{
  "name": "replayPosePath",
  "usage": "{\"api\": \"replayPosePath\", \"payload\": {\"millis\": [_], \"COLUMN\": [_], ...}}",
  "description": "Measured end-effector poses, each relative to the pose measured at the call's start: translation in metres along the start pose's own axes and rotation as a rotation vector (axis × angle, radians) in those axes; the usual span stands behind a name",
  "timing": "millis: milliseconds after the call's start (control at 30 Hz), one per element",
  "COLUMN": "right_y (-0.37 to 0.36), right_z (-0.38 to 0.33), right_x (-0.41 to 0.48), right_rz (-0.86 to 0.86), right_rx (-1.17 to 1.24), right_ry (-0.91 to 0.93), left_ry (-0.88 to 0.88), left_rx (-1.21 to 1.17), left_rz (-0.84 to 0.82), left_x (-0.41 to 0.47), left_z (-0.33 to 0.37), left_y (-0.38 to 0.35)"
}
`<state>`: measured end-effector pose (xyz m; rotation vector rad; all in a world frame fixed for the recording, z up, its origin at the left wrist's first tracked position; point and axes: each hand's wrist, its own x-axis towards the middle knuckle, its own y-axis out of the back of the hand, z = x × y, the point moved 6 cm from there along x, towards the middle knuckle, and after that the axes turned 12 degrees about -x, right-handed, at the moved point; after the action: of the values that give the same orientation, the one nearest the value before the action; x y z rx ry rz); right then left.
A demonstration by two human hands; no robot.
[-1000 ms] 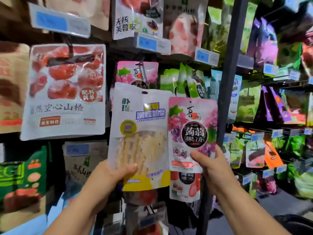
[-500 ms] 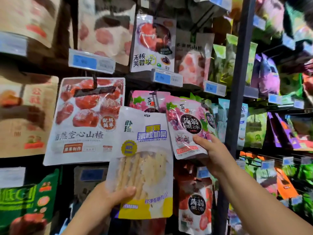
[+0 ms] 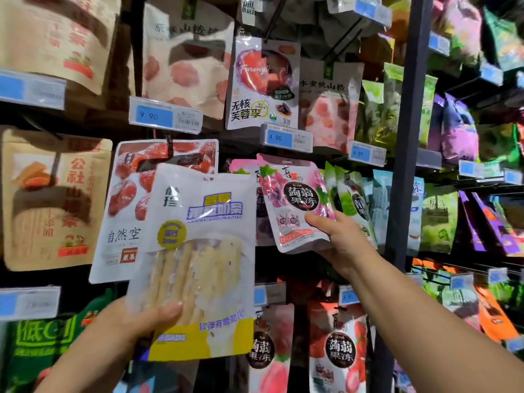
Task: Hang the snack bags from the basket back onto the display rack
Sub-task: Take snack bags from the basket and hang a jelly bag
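Two snack bags are in hand; the left hand (image 3: 119, 327) grips one white-and-yellow bag (image 3: 198, 259) by its lower edge; the right hand (image 3: 343, 239) pinches one pink jelly bag (image 3: 292, 202) up against the display rack (image 3: 402, 137), just below a 4.90 price tag (image 3: 286, 137).

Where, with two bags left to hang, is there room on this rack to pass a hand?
A dark gap opens under the grape jelly bag in the right hand, above the lower price tags. A narrower one sits between the 9.90 tag and the 4.90 tag. Crowded: the green bags and everything right of the post overlap.
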<state>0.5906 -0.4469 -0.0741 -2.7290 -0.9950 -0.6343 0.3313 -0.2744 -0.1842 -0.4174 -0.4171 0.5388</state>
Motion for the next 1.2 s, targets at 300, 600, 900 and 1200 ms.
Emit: {"api": "replayPosePath", "payload": {"millis": [300,600,900,1200], "right_y": [-0.023,-0.027,-0.041,-0.067], "right_z": [-0.006,-0.002,0.028,-0.005], "right_x": [0.009,0.016,0.046,-0.033], "right_rz": [-0.003,0.026,0.098,0.513], "right_rx": [-0.026,-0.082,-0.279,-0.661], "right_ry": [0.015,-0.014,-0.022,0.423], "left_ry": [-0.056,-0.077,-0.108,-0.081], "left_rx": [0.019,0.047,0.083,0.064], "left_rz": [0.015,0.001,0.020,0.043], "left_x": [-0.005,0.000,0.003,-0.013], "left_z": [0.019,0.016,0.019,0.028], "left_y": [0.014,0.019,0.021,0.026]}}
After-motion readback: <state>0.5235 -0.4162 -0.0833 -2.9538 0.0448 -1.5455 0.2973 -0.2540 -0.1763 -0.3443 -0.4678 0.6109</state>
